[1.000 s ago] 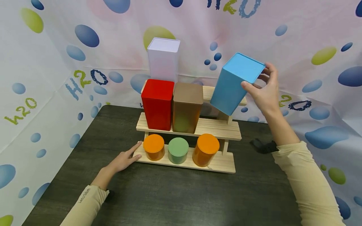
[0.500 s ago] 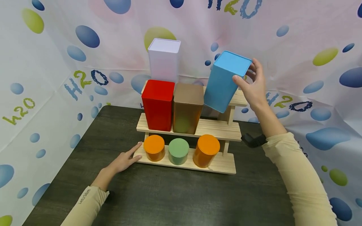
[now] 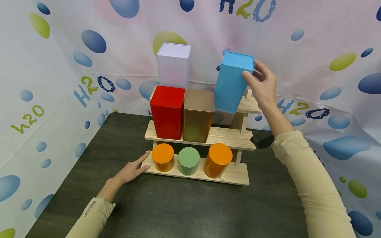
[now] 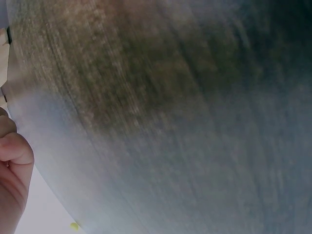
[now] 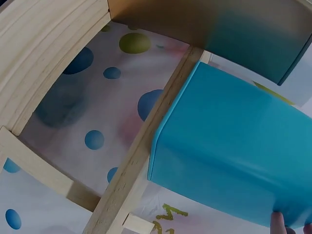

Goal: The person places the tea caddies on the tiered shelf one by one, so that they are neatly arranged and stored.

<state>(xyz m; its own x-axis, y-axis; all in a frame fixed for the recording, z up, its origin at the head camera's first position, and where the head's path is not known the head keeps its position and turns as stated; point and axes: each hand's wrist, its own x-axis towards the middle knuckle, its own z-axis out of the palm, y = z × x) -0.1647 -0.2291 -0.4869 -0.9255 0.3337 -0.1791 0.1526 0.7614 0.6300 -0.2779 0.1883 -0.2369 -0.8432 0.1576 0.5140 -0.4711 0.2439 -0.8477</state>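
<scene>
My right hand (image 3: 263, 84) grips the upper right edge of a tall blue canister (image 3: 233, 81), thumb in front and fingers behind. The canister leans slightly over the top tier of a wooden three-tier rack (image 3: 233, 138); in the right wrist view its lower end overlaps the tier's edge. My left hand (image 3: 128, 172) rests with extended fingers on the left end of the bottom tier. A white canister (image 3: 173, 67) stands at the left of the top tier. On the middle tier, a red canister (image 3: 167, 114) and a brown canister (image 3: 198, 115) stand side by side.
Along the bottom tier stand a short orange round tin (image 3: 163, 158), a green round tin (image 3: 189, 161) and a taller orange tin (image 3: 218, 161). The rack sits on a dark table (image 3: 190, 208), close to a patterned cloth backdrop (image 3: 125, 39).
My right hand has carried the blue canister leftward over the top tier, and the canister has come more upright. My left hand stays on the rack's left end.
</scene>
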